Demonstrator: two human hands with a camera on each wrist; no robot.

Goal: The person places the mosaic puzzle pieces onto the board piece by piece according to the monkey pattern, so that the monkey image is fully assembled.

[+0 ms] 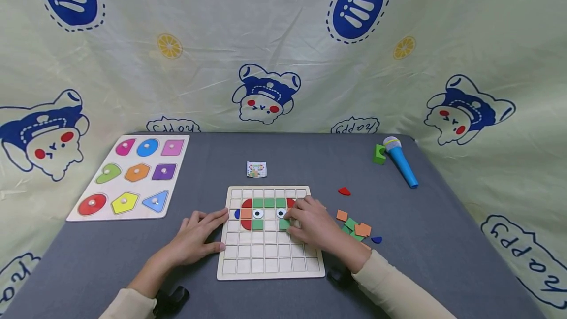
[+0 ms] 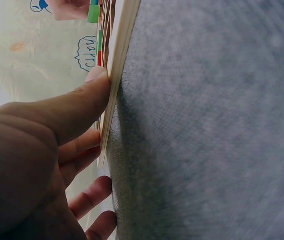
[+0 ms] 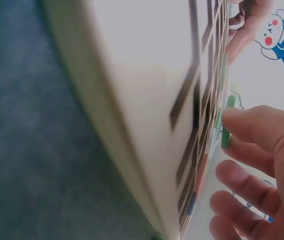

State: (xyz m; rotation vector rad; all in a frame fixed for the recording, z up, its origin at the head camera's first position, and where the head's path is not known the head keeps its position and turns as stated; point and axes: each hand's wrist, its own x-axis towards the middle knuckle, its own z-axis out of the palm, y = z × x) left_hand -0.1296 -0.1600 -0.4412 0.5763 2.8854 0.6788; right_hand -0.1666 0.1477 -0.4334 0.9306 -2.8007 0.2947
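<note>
A pale grid board carries coloured tiles in its upper rows: red corner pieces, green squares, orange squares and two eye tiles. Along its left edge rests my left hand, fingers extended, with the thumb against the board's side. Over the right part of the tile pattern, my right hand pinches a green square tile between thumb and index finger. That tile stands on edge in the right wrist view, close over the board. The hand hides some squares on the right.
Loose orange, green and blue pieces lie right of the board, with a red piece behind them. A small picture card is beyond the board. A shape puzzle lies left; a blue microphone and green block lie back right.
</note>
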